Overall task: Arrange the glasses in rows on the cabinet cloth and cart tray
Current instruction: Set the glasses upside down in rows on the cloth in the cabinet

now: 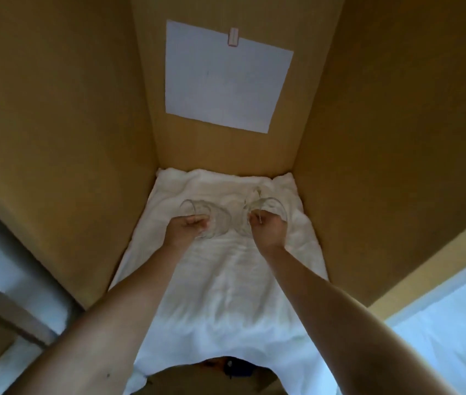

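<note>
Cloth [226, 280], white, rumpled and soft, lines the floor of the tan wooden cabinet [291, 115] we are reaching into. Its far edge is bunched against the back wall, and its side edges run along both side walls. Its near edge spills over the front lip towards us.

Our left hand [186, 226] is out over the far half of the cloth. The grip is closed, fingers curled around the left clear glassware [214, 220]. The rims overlap and blur, so we cannot count the pieces.

Our right hand [266, 228] is level with it, its grip also curled tight on the right clear glassware [266, 203]. A thin stem-like line shows between the fingers, though the shape is hard to make out. The two clusters sit near each other at the centre, with only a slim gap between them.

Beyond the glass, a narrow strip of bare cloth runs to the back wall. Nearer us, a long stretch of cloth lies open between our forearms. The side walls stand close on either flank, the right one just beside the right cluster.

A white square sheet of paper [226, 78] hangs on the back wall under a small pale clip [233, 37].
</note>
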### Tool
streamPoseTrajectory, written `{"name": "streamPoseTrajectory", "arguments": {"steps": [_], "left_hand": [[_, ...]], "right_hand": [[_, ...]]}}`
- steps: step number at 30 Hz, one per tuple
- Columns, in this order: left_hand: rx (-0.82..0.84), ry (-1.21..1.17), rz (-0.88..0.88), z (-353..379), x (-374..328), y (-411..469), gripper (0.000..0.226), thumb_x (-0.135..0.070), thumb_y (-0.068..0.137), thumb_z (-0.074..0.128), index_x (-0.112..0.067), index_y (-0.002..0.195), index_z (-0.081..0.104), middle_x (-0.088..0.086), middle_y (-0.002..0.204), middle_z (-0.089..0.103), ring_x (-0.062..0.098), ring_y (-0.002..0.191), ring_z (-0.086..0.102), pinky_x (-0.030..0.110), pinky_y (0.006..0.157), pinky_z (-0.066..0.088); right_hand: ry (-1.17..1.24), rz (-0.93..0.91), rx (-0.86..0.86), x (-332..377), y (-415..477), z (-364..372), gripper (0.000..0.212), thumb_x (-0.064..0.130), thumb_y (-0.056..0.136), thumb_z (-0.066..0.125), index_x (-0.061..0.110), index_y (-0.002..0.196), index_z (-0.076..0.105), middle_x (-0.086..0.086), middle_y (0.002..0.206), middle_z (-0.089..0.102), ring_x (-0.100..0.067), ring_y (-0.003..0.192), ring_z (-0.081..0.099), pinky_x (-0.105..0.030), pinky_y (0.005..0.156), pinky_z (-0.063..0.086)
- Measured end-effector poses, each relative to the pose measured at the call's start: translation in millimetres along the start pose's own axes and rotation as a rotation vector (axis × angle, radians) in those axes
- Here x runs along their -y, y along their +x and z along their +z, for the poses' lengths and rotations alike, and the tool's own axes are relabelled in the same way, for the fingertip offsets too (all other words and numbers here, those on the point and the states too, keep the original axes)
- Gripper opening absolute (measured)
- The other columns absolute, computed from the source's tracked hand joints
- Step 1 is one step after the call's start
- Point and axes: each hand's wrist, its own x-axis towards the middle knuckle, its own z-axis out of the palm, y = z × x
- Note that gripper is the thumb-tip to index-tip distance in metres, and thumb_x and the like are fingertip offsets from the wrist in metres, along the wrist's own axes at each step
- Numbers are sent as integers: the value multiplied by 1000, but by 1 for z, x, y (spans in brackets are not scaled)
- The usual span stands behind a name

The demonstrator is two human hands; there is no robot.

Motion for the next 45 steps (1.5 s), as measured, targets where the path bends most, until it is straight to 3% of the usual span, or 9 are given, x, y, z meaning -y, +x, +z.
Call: {"name": "streamPoseTrajectory", "arguments": {"steps": [5, 10, 15, 20, 24, 29, 35, 40, 45], "left_hand": [[-96, -65, -22, 4, 16, -14, 28, 1, 78, 72, 2, 106, 69, -10, 73, 72, 10, 78, 68, 20, 79, 55], [-102, -81, -31, 9, 23, -20, 27, -2, 77, 74, 0, 104, 70, 4, 92, 71, 6, 84, 68, 15, 81, 53], [-77, -73, -48, 20, 28, -23, 20, -1, 76, 75, -9, 94, 73, -3, 87, 71, 14, 89, 67, 21, 85, 53], [-53, -57, -54, 8, 25, -16, 19, -6, 75, 77, -13, 92, 75, -1, 90, 73, 13, 90, 68, 22, 83, 53], [10, -24, -58, -11, 19, -9, 24, -5, 77, 76, -5, 100, 73, -6, 86, 73, 4, 85, 68, 10, 70, 50], [59, 36, -119, -40, 10, 1, 34, -19, 66, 86, -13, 96, 72, 0, 88, 71, 11, 82, 66, 12, 66, 50], [-239, 170, 160, -54, -27, 32, 46, -24, 66, 87, -20, 96, 53, -1, 94, 53, 14, 87, 50, 14, 69, 41], [-69, 541, 453, -23, -67, 57, 81, -32, 67, 85, -13, 133, 43, 5, 135, 43, 19, 123, 42, 23, 98, 36], [-150, 600, 621, -6, -79, 65, 93, -22, 66, 85, -8, 142, 33, 12, 146, 29, 27, 133, 33, 25, 105, 28]], "right_hand": [[-3, -90, 18, -12, 1, 8, 26, 21, 92, 56, 5, 78, 70, -8, 73, 68, -19, 69, 61, -24, 65, 41], [15, -142, -47, -13, 11, 6, 21, 19, 91, 57, 5, 81, 69, -10, 77, 69, -21, 73, 63, -20, 66, 39], [94, -33, -105, -10, 20, 11, 16, 20, 87, 60, 5, 86, 67, -8, 81, 69, -22, 77, 63, -26, 73, 48], [-129, -7, -21, 5, 50, 4, 28, 25, 92, 52, 6, 83, 71, -13, 86, 71, -26, 80, 63, -24, 62, 34], [-320, -209, 165, 16, 72, 2, 32, 32, 92, 52, 12, 73, 68, -10, 77, 70, -23, 73, 62, -26, 63, 38], [-615, -461, 264, 41, 78, 15, 31, 37, 95, 43, 22, 89, 69, 0, 85, 69, -18, 91, 61, -37, 103, 30], [-334, -403, 104, 73, 98, 16, 21, 19, 93, 49, 18, 94, 70, -3, 96, 71, -22, 95, 62, -37, 105, 31], [133, -408, 118, 119, 102, 3, 15, 5, 89, 56, 3, 86, 71, -10, 90, 72, -19, 88, 65, -12, 74, 40], [317, -244, 118, 131, 93, 14, 27, 23, 93, 57, 0, 83, 64, -17, 81, 68, -27, 78, 62, -29, 72, 44]]}}
